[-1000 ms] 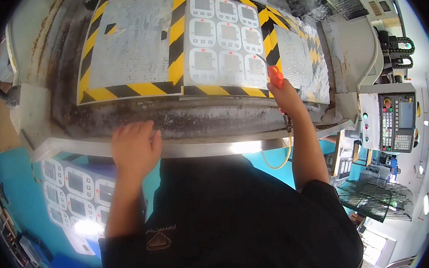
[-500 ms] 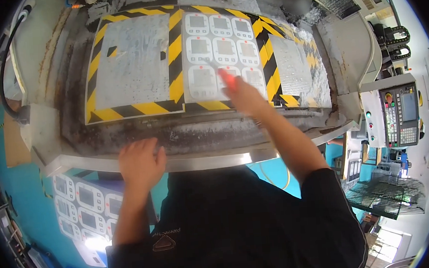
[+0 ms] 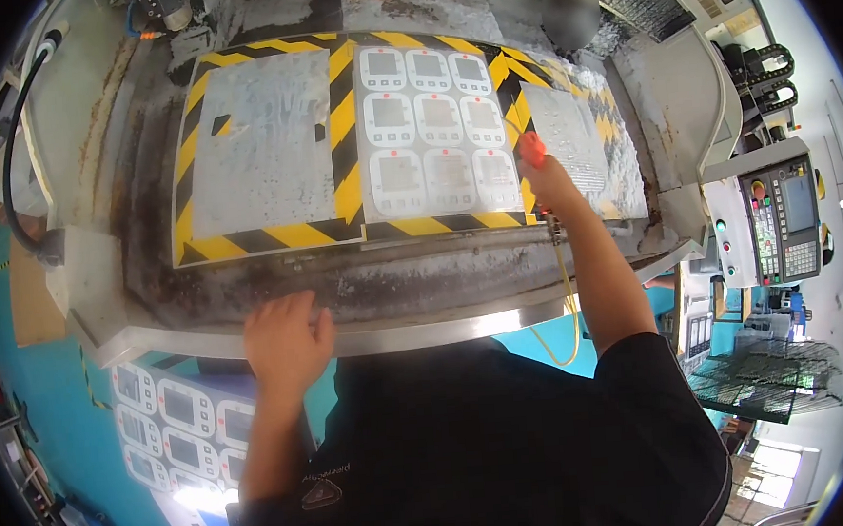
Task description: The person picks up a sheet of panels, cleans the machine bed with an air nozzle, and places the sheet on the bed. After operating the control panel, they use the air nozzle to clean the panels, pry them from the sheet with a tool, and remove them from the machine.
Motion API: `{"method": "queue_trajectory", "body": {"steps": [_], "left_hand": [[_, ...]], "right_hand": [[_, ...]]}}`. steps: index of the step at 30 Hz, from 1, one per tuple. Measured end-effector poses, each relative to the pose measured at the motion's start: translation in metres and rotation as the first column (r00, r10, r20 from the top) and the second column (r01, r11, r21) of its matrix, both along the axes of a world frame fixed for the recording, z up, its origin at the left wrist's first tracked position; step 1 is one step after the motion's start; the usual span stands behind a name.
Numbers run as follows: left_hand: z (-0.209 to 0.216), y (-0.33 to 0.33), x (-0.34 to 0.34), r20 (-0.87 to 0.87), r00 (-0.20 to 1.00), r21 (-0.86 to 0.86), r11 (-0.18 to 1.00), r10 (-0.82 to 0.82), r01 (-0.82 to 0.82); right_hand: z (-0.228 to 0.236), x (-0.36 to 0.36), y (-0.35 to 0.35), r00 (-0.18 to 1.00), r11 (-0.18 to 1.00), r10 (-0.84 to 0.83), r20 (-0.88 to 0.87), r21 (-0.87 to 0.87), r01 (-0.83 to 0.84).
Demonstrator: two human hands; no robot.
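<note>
My right hand [image 3: 555, 187] is wrapped round a red air blow gun [image 3: 532, 148], with a yellow hose [image 3: 571, 301] hanging from its lower end. It is over the striped tape just right of a translucent sheet [image 3: 413, 138] printed with rows of white rounded panels, each having a grey window and a small red mark. The sheet lies flat on the machine bed, framed by yellow-and-black tape [image 3: 344, 122]. At the near metal edge [image 3: 417, 334], my left hand [image 3: 288, 341] lies with fingers stretched out, holding nothing.
A bare grey plate [image 3: 263, 167] lies left of the sheet, a wet one [image 3: 563, 126] right. A blurred dark round part [image 3: 570, 13] stands at the back right. The control panel [image 3: 780, 218] is far right. More printed panel sheets [image 3: 183, 416] sit below the left edge.
My right hand has swung the air blow gun rightward, off the panel sheet and over the tape beside it. My left hand stays at the metal edge. The whole view has shifted slightly.
</note>
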State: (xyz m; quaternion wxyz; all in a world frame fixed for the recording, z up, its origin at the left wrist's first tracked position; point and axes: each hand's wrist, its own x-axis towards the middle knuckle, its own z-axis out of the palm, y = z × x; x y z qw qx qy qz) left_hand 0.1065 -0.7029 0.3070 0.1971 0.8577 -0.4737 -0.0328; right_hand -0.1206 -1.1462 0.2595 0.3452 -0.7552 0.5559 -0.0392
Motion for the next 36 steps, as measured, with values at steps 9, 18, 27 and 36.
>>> {"method": "queue_trajectory", "body": {"steps": [9, 18, 27, 36], "left_hand": [[-0.006, 0.004, 0.000, -0.004, 1.000, 0.035, 0.999, -0.021, 0.021], [-0.002, 0.008, 0.001, 0.008, 1.000, 0.037, 0.999, 0.001, -0.001], [0.001, -0.004, 0.009, -0.083, 0.997, 0.180, 0.984, 0.003, 0.012], [-0.003, -0.059, 0.005, -0.584, 0.810, 0.268, 0.955, 0.058, 0.124]], "right_hand": [[-0.034, 0.069, -0.010, 0.966, 0.992, -0.044, 0.256, 0.122, 0.013], [-0.081, 0.160, -0.026, 0.924, 0.974, -0.217, 0.314, 0.009, 0.225], [-0.059, 0.227, -0.004, 0.982, 0.977, 0.183, 0.048, -0.123, -0.176], [-0.037, 0.172, -0.021, 0.983, 0.983, 0.179, -0.029, -0.025, -0.180]]}}
